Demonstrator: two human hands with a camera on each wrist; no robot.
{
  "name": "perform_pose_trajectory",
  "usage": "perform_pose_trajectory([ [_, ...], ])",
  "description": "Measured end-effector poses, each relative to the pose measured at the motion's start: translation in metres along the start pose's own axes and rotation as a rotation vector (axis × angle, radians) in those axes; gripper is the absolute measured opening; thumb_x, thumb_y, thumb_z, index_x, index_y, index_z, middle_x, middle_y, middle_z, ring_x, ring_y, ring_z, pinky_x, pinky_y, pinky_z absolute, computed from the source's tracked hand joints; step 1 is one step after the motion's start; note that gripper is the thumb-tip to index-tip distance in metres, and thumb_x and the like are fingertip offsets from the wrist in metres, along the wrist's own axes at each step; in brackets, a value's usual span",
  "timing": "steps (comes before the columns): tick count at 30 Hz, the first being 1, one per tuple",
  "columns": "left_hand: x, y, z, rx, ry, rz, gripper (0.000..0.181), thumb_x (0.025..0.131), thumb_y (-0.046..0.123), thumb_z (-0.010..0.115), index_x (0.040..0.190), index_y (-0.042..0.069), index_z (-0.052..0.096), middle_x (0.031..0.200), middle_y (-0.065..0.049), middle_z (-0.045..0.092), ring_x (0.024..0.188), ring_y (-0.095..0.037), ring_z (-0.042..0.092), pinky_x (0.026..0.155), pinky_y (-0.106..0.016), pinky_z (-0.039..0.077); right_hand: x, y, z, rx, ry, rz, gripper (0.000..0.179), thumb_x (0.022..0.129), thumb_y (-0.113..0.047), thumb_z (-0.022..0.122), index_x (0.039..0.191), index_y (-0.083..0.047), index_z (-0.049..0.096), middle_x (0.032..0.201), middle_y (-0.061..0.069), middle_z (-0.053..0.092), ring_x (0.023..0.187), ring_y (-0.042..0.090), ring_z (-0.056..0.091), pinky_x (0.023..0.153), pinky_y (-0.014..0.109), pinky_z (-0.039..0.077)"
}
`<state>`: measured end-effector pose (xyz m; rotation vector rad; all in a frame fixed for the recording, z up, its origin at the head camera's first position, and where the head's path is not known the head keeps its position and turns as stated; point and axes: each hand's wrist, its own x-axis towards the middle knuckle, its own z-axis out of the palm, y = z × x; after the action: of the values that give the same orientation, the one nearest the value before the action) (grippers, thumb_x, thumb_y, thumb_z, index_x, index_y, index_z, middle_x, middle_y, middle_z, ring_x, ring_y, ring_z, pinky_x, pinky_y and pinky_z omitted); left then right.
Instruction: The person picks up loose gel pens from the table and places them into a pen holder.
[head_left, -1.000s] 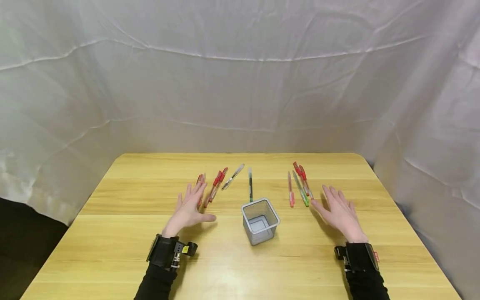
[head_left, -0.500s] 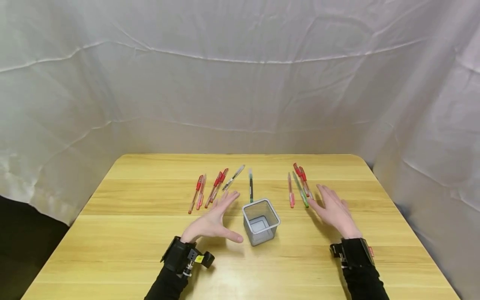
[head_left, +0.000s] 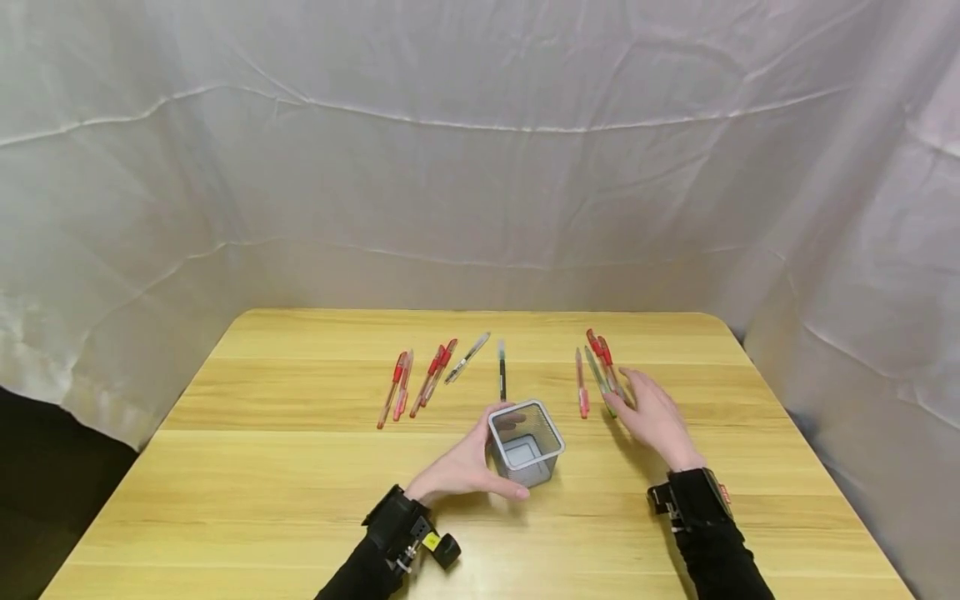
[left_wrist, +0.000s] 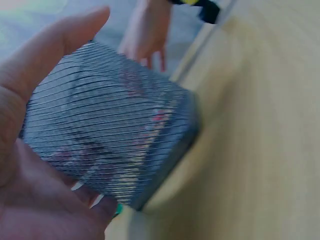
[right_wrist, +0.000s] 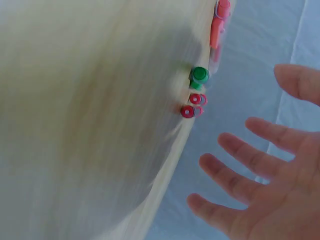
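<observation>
In the head view, the left hand (head_left: 467,465) was curved round the square mesh pen holder (head_left: 527,448), its thumb along the near side and its fingers at the back-left wall. The holder stood on the wood-grain table (head_left: 247,517), with a dark-barrelled pen (head_left: 502,375) lying just behind it. The right hand (head_left: 657,421) hung half open over the lower ends of a green pen (head_left: 597,375) and two red-capped pens (head_left: 605,350); a pink pen (head_left: 581,383) lay just beside them. The step looked to be steadying the holder while lining up on a pen; the next move seemed to call for a pinch on one barrel.

In the left wrist view, thumb and fingers bracketed the mesh walls.

In the right wrist view, the right hand's fingers were spread apart with nothing between them, the pen ends beyond; whether a fingertip touched any could not be told.
</observation>
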<state>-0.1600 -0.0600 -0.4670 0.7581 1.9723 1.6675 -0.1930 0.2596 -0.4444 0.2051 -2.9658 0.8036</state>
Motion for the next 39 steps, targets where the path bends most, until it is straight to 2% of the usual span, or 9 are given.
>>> perform_pose_trajectory([
  [4, 0.002, -0.005, 0.006, -0.034, 0.059, -0.006, 0.102, 0.072, 0.011, 0.088, 0.154, 0.016, 0.027, 0.155, -0.013, 0.042, 0.139, -0.035, 0.045, 0.121, -0.057, 0.028, 0.006, -0.004, 0.003, 0.006, 0.04, -0.008, 0.055, 0.102, -0.031, 0.055, 0.144, 0.004, 0.048, 0.14, 0.032, 0.052, 0.126, 0.049, 0.052, 0.103, 0.063, 0.043],
  [8, 0.003, -0.011, 0.004, -0.023, 0.104, 0.007, 0.089, 0.073, 0.01, 0.086, 0.149, 0.015, 0.041, 0.151, -0.01, 0.049, 0.137, -0.033, 0.046, 0.12, -0.058, 0.028, 0.017, -0.006, 0.006, -0.013, 0.061, -0.002, 0.04, 0.099, -0.024, 0.057, 0.129, 0.003, 0.061, 0.113, 0.024, 0.065, 0.096, 0.035, 0.062, 0.079, 0.046, 0.051],
  [11, 0.004, -0.016, 0.001, -0.021, 0.101, 0.019, 0.086, 0.073, 0.011, 0.085, 0.148, 0.014, 0.044, 0.15, -0.009, 0.051, 0.137, -0.031, 0.046, 0.121, -0.055, 0.027, 0.028, -0.008, 0.007, -0.031, 0.042, 0.014, 0.034, 0.097, -0.021, 0.058, 0.12, 0.003, 0.064, 0.095, 0.017, 0.065, 0.074, 0.023, 0.056, 0.062, 0.033, 0.043],
  [15, 0.004, -0.022, -0.003, -0.032, 0.08, 0.038, 0.085, 0.074, 0.009, 0.083, 0.148, 0.011, 0.043, 0.149, -0.012, 0.052, 0.14, -0.031, 0.045, 0.123, -0.051, 0.027, 0.042, -0.009, 0.006, -0.052, -0.031, 0.032, 0.034, 0.096, -0.02, 0.058, 0.12, 0.004, 0.063, 0.085, 0.011, 0.063, 0.063, 0.017, 0.048, 0.055, 0.027, 0.033],
  [19, 0.004, -0.024, -0.005, -0.036, 0.073, 0.05, 0.085, 0.073, 0.007, 0.083, 0.148, 0.008, 0.043, 0.146, -0.014, 0.054, 0.139, -0.032, 0.046, 0.123, -0.045, 0.029, 0.055, -0.009, 0.005, -0.075, -0.097, 0.065, 0.03, 0.095, -0.021, 0.057, 0.115, 0.002, 0.063, 0.074, 0.005, 0.055, 0.06, 0.015, 0.043, 0.053, 0.027, 0.029],
  [24, 0.005, -0.025, -0.004, -0.029, 0.058, 0.046, 0.087, 0.072, 0.007, 0.083, 0.149, 0.01, 0.042, 0.146, -0.014, 0.053, 0.138, -0.03, 0.047, 0.122, -0.042, 0.03, 0.067, -0.009, 0.005, -0.13, -0.125, 0.094, 0.015, 0.094, -0.018, 0.057, 0.085, -0.006, 0.058, 0.065, 0.002, 0.042, 0.056, 0.015, 0.04, 0.052, 0.028, 0.027],
  [28, 0.005, -0.026, -0.003, -0.022, 0.056, 0.03, 0.088, 0.071, 0.007, 0.083, 0.149, 0.012, 0.042, 0.147, -0.012, 0.053, 0.14, -0.029, 0.046, 0.123, -0.046, 0.027, 0.077, -0.009, 0.007, -0.167, -0.133, 0.098, 0.03, 0.092, -0.015, 0.055, 0.065, -0.015, 0.043, 0.06, -0.001, 0.035, 0.054, 0.015, 0.036, 0.051, 0.028, 0.025],
  [32, 0.005, -0.025, -0.003, -0.025, 0.057, 0.023, 0.089, 0.071, 0.007, 0.083, 0.149, 0.014, 0.042, 0.147, -0.01, 0.053, 0.143, -0.029, 0.043, 0.124, -0.051, 0.024, 0.088, -0.011, 0.009, -0.21, -0.151, 0.114, 0.028, 0.088, -0.013, 0.053, 0.065, -0.015, 0.038, 0.06, 0.001, 0.034, 0.055, 0.019, 0.038, 0.051, 0.03, 0.028],
  [39, 0.005, -0.024, -0.003, -0.022, 0.066, 0.019, 0.089, 0.07, 0.006, 0.083, 0.149, 0.016, 0.043, 0.148, -0.008, 0.053, 0.144, -0.027, 0.042, 0.125, -0.052, 0.022, 0.102, -0.017, 0.013, -0.284, -0.185, 0.172, 0.02, 0.091, -0.02, 0.056, 0.082, -0.002, 0.056, 0.085, 0.02, 0.06, 0.072, 0.03, 0.054, 0.055, 0.038, 0.044],
])
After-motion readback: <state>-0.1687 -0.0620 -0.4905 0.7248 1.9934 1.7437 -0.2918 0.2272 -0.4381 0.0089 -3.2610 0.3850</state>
